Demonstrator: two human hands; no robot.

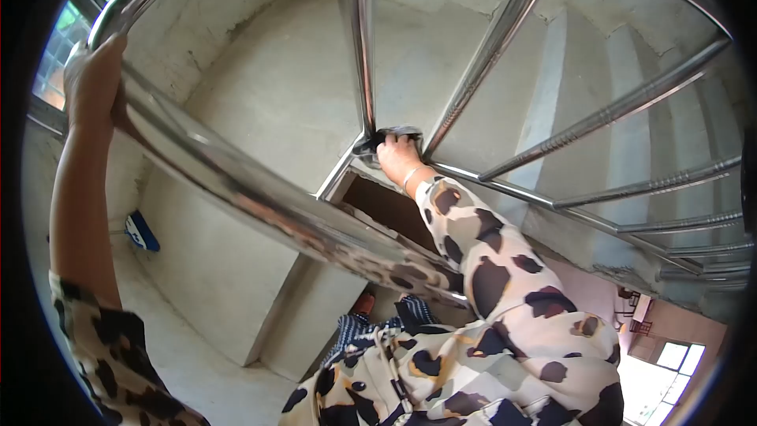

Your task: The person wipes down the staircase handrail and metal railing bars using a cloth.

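Note:
My left hand (95, 83) is wrapped around the thick shiny metal handrail (213, 162) at the upper left. Beyond that rail, my right hand (399, 150) reaches down with its fingers bent over a dark cloth (365, 150). The cloth lies against the foot of an upright metal baluster (363, 63), where it meets the thin bottom rail (512, 189). My right palm and the underside of the cloth are hidden. Patterned sleeves cover my arms, and a thin bangle circles my right wrist.
Curved concrete steps (583, 110) run along the right behind slanted metal balusters (607, 102). Below my right forearm is a dark rectangular gap (386, 205). A blue-and-white brush head (142, 232) lies at left. A lower room with a bright window (670, 363) shows at lower right.

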